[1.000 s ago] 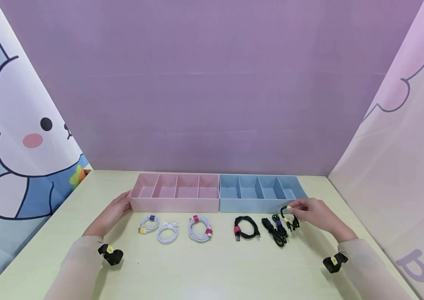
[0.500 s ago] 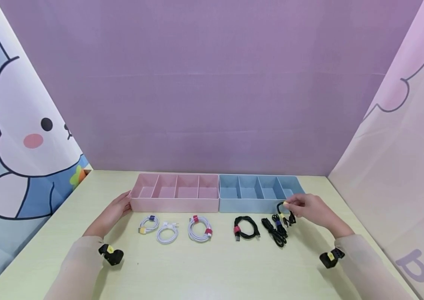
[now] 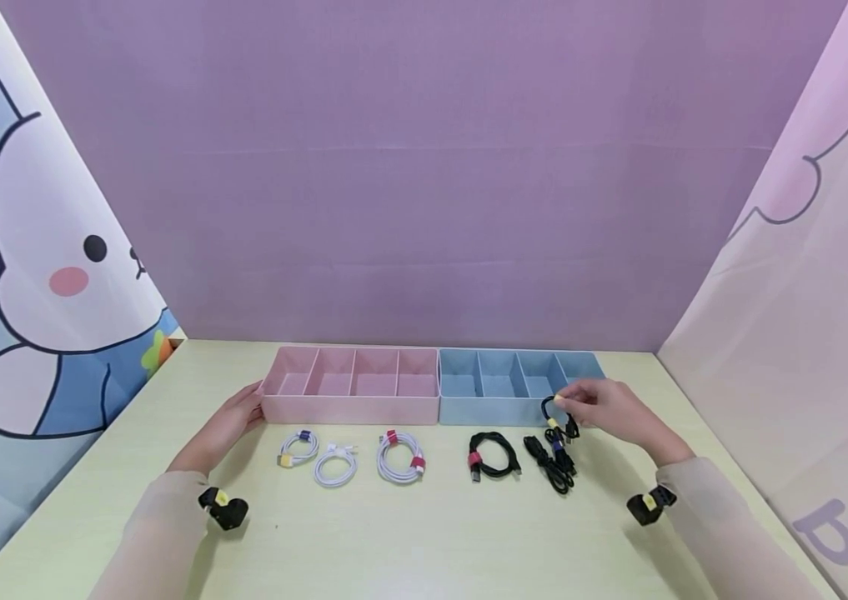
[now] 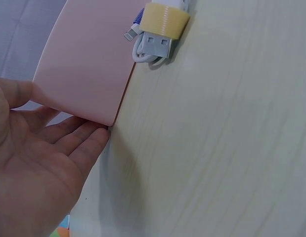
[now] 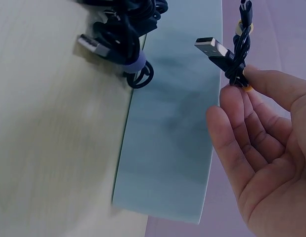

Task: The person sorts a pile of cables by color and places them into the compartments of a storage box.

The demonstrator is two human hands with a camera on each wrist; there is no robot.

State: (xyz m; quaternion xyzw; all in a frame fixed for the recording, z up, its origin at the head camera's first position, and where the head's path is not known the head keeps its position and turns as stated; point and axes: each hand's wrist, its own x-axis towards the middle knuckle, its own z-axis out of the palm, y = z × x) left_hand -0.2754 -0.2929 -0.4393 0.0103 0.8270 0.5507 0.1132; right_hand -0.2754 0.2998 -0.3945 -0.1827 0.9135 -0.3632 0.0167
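Pinched between my right hand's (image 3: pixel 607 407) thumb and fingertips is a short black USB cable (image 3: pixel 564 429) with yellow ties, held up before the blue divided box (image 3: pixel 484 411). In the right wrist view its USB plug (image 5: pixel 212 47) sticks out past the fingertips. Below it on the table lie a black cable with a purple tie (image 3: pixel 559 450) and another black cable bundle (image 3: pixel 547 465). My left hand (image 3: pixel 223 425) rests against the left end of the pink divided box (image 3: pixel 348 410), its fingers (image 4: pixel 86 143) nearly straight along the end wall.
Three coiled white cables lie before the pink box: one with a yellow tie (image 3: pixel 298 448), one plain white (image 3: pixel 335 467), one with red ties (image 3: pixel 399 458). A black coil with a red tie (image 3: pixel 494 455) lies before the blue box. A purple backdrop (image 3: pixel 424 183) stands behind.
My right hand has moved left and slightly away from me with the short black cable, to over the purple-tied cable. My left hand stays at the pink box's end.
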